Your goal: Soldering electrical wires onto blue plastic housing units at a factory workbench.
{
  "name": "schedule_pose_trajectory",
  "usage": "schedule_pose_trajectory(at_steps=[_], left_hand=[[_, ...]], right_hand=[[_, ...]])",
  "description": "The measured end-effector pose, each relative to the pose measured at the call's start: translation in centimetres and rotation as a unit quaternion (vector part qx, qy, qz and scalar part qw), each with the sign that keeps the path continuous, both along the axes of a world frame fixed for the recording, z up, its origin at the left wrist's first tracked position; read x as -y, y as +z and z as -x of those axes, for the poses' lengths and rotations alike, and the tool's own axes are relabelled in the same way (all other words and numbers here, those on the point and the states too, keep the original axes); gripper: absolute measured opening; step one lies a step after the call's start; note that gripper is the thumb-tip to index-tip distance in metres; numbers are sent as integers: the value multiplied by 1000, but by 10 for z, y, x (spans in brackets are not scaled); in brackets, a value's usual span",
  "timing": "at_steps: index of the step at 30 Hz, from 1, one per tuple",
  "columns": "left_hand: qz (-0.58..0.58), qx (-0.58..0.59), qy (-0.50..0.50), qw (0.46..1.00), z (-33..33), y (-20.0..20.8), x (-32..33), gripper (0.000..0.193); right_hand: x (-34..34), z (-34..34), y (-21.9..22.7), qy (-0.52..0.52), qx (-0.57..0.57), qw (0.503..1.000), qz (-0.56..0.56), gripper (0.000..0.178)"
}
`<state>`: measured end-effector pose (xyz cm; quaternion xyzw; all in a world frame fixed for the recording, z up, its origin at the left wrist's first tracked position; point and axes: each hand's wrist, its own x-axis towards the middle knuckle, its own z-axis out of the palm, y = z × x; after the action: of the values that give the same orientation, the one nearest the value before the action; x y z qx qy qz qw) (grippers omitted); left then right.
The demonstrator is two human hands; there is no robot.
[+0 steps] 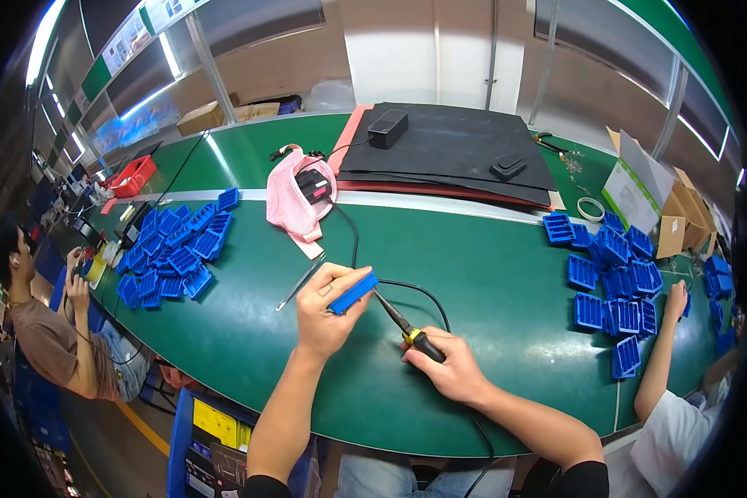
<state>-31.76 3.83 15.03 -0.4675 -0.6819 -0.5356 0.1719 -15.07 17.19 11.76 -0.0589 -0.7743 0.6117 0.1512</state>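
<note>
In the middle of the bench my left hand is closed around a small blue plastic compartment tray, held tilted above the green surface. My right hand grips a tool with a black and yellow handle and a long tapered metal nose, which looks like long-nose pliers. Its tip meets or nearly meets the right end of the tray; contact is too small to tell. Just left of my left hand lies a thin metal tool.
Blue trays are piled at left and right. A pink bag and black cable lie beyond my hands; black sheets sit behind. One person works at left; another person's arm reaches in at right.
</note>
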Motion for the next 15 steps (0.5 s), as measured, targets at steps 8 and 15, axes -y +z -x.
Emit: schedule_pose_trajectory(at_steps=[8, 15], left_hand=[[-20, 15, 10, 1000, 2, 5, 2, 33], [-46, -6, -5, 999, -3, 6, -3, 30]], right_hand=[[-9, -2, -7, -61, -88, 994, -34, 12], [-81, -5, 1, -254, -79, 873, -410, 18]])
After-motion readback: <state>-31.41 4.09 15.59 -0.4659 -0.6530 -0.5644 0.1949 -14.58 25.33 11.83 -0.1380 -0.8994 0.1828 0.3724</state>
